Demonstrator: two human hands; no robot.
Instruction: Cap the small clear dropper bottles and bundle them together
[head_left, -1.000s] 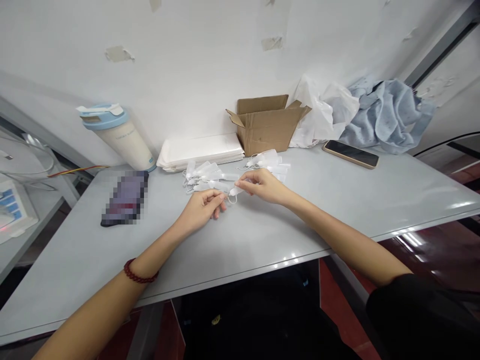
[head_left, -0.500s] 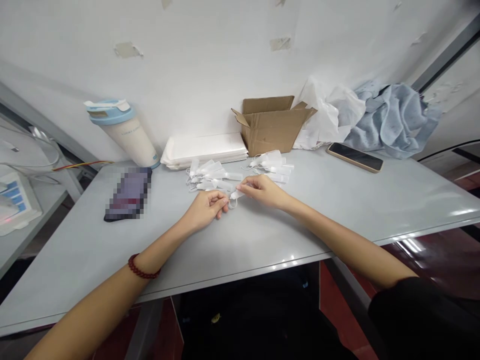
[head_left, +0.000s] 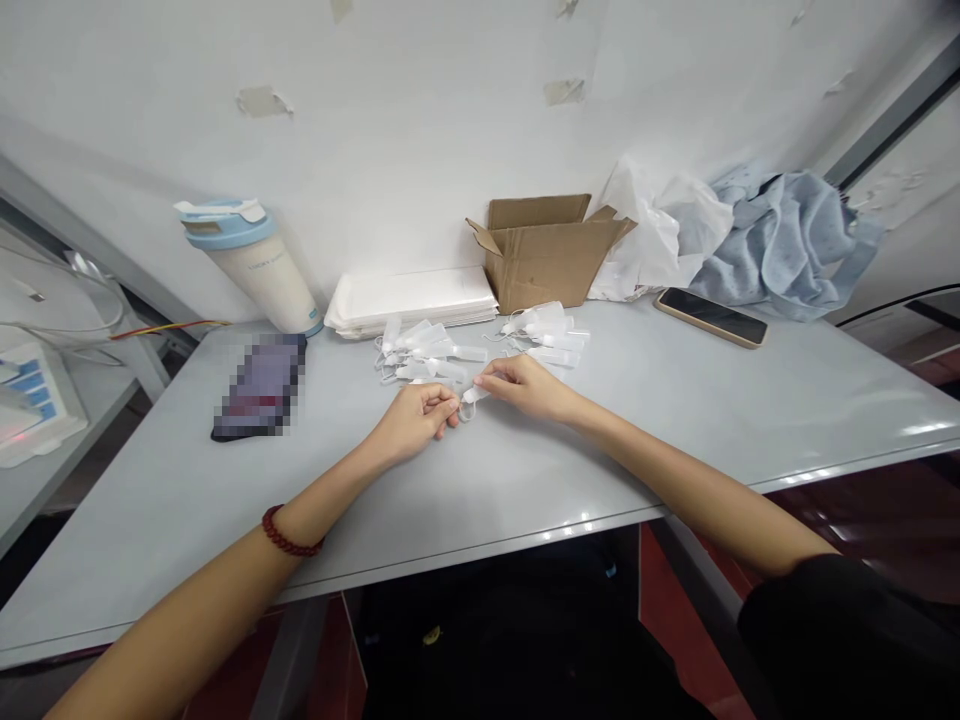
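Note:
My right hand (head_left: pixel 525 386) pinches a small white translucent plastic bottle (head_left: pixel 472 395) between thumb and fingers, its narrow tip pointing left. A thin strap (head_left: pixel 469 415) loops down from that tip. My left hand (head_left: pixel 420 418) is closed in a pinch right at the tip and strap; its fingertips hide the strap's end. Just behind my hands lies a loose pile of similar bottles (head_left: pixel 424 345) with straps. Another small group of these bottles (head_left: pixel 551 330) lies further right, behind my right hand.
An opened cardboard box (head_left: pixel 551 262) and a stack of white sheets (head_left: pixel 412 295) stand along the wall. A tumbler (head_left: pixel 259 275) and a pixelated item (head_left: pixel 262 385) are at left. Right are a white plastic bag (head_left: pixel 660 225), a phone (head_left: pixel 712 316) and blue cloth (head_left: pixel 799 240).
The view has shifted very slightly. Both hands keep their pinch around the same bottle, with hardly any movement between them.

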